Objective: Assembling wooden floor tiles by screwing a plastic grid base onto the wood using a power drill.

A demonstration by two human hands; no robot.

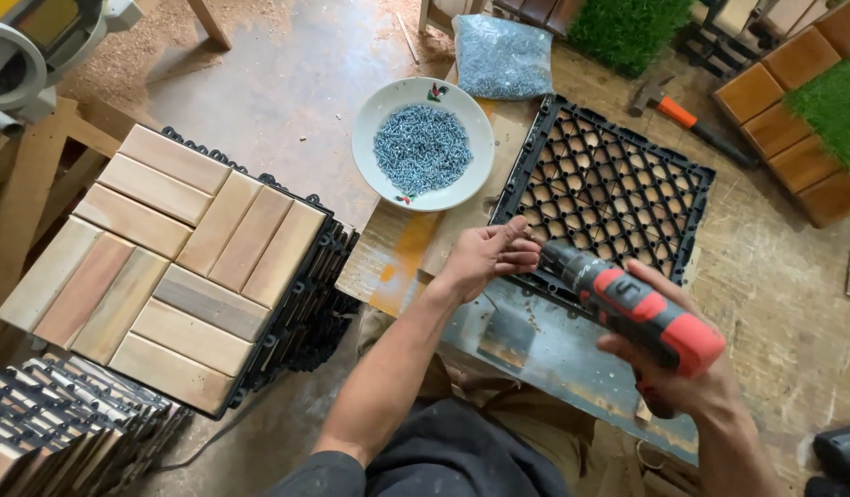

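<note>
While gripping drill, right hand closed

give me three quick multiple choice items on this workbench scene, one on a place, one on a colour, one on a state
1. Where is the plate of screws?
A. left of the black grid tile
B. on the wooden tile stack
C. on the hammer

2. What colour is the drill body?
A. green
B. red and black
C. yellow

3. What does the right hand hold?
A. nothing
B. the hammer
C. the drill

Answers: 1 A, the plate lies beside the grid's left edge. 2 B, red casing with a black nose. 3 C, it grips the drill while the left hand pinches at its tip.
</note>
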